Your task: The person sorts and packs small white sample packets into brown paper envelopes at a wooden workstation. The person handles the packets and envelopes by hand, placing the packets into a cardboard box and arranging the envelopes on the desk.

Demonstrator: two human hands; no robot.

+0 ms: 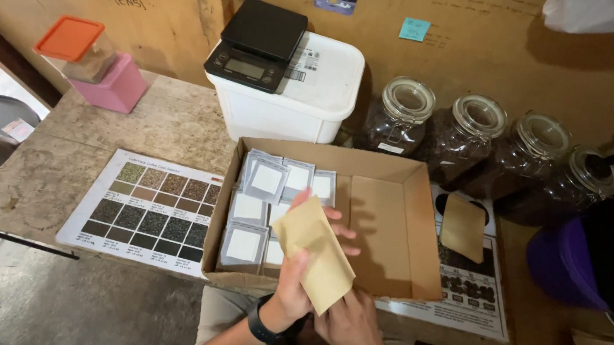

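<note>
A flat tan paper pouch [314, 253] is held tilted above the near edge of an open cardboard box [388, 229]. My left hand [294, 284], with a black watch on its wrist, grips the pouch from the left, thumb on its face and fingers behind it. My right hand [351, 325] holds the pouch's lower right corner from below. Several grey packets with white square windows [263, 209] lie stacked in the left half of the box. The right half shows bare cardboard.
A black digital scale [258, 44] sits on a white lidded tub [304, 99]. Several glass jars of dark beans [476, 143] line the back right. A colour chart sheet [147, 210] lies left of the box, another tan pouch [463, 227] on a printed sheet to the right, and pink and orange-lidded containers [96, 60] far left.
</note>
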